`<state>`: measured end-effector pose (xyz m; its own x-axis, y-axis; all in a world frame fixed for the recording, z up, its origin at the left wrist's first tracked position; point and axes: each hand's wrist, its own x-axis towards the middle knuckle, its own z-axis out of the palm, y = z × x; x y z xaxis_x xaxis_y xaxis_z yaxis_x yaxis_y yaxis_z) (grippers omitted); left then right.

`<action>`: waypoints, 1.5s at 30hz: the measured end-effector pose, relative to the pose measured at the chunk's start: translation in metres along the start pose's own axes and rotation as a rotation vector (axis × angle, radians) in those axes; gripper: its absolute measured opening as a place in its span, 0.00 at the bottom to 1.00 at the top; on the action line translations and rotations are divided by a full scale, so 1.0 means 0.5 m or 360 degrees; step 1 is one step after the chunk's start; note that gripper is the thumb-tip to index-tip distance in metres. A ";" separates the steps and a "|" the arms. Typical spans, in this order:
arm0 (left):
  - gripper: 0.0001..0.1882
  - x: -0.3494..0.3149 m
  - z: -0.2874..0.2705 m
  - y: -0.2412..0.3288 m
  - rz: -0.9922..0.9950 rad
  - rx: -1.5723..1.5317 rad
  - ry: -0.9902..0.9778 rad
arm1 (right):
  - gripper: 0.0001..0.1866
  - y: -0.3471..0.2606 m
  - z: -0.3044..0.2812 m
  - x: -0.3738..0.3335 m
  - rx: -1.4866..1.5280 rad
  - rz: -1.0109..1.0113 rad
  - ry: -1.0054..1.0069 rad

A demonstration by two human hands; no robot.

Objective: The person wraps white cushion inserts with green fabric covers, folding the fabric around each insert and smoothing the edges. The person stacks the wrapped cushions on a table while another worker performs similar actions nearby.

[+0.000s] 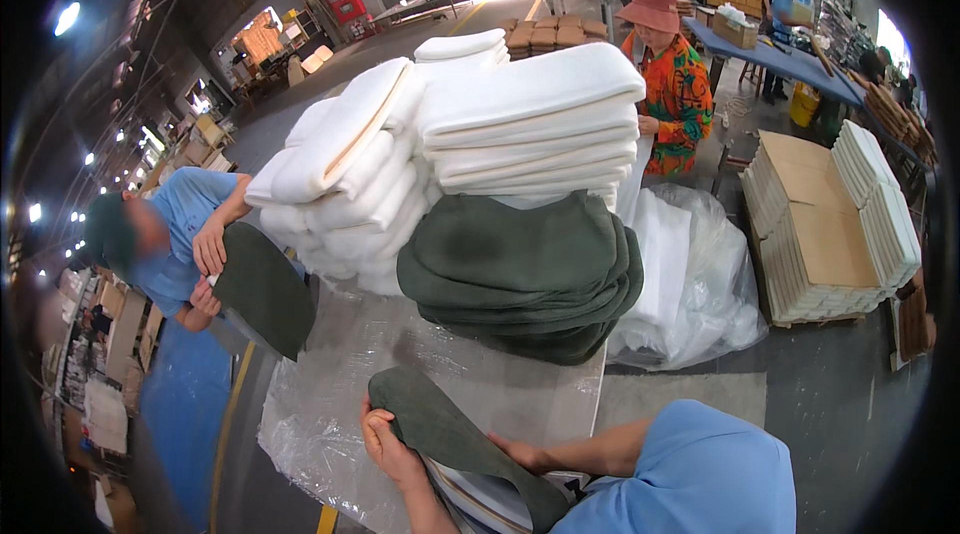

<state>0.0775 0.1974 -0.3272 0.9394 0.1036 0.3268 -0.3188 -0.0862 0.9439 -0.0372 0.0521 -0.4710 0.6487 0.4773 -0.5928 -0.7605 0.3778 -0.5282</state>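
My left hand (388, 446) is closed on the left edge of a dark green cushion cover (455, 426), its fingers curled round the fabric. On the cover's other side is my right hand (522, 454), gripping the far edge, its fingertips partly hidden by the cloth. The cover is tilted toward me, and a pale striped area shows at its lower side. Beyond my hands, a pile of similar dark green covers (520, 259) lies on the plastic-wrapped table (350, 404). Behind that pile rise stacks of folded white padding (530, 119).
At the left, a co-worker in blue (205, 209) holds another dark green piece (265, 284). Someone in a pink hat (655, 9) stands behind the padding. Clear plastic bags (710, 284) sit right of the table, near stacked cardboard and white pieces (830, 244).
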 end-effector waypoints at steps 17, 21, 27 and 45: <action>0.17 0.015 0.030 -0.141 -0.0118 0.0125 -0.0234 | 0.27 -0.418 0.050 0.139 -0.1083 -0.1114 -0.0047; 0.16 0.023 0.006 -0.177 -0.0263 -0.0106 -0.0229 | 0.22 -0.396 0.066 0.182 -0.1046 -0.1222 0.0001; 0.16 0.020 -0.003 -0.194 -0.0309 -0.0033 -0.0168 | 0.23 -0.395 0.064 0.200 -0.0980 -0.1203 -0.0105; 0.17 -0.013 -0.040 -0.006 0.0059 0.0536 0.0152 | 0.41 0.073 -0.036 0.084 -0.0401 -0.0311 -0.0337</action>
<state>0.0696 0.2168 -0.3311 0.9070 0.1850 0.3783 -0.2779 -0.4121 0.8677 -0.0372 0.0716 -0.5261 0.7404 0.5790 -0.3414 -0.5754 0.2836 -0.7671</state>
